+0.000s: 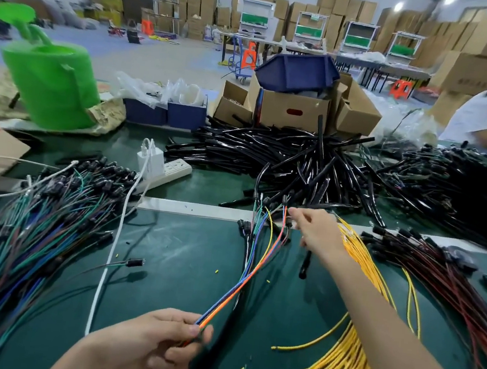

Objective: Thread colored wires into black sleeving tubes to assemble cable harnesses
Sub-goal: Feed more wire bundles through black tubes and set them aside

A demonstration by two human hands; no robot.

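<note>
Grips wires (242,282) in left hand (155,345), reaches right hand (316,233), hold unclear, toward tubes (285,158): threading seemingly not yet begun, big piles left.

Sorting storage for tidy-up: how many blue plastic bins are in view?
3. One blue bin and another stand side by side behind the power strip; a third sits on top of the cardboard box. More may be hidden.

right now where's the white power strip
In the head view the white power strip lies left of centre on the green table, just left of the pile of black sleeving tubes, with a white charger plugged into it.
</note>
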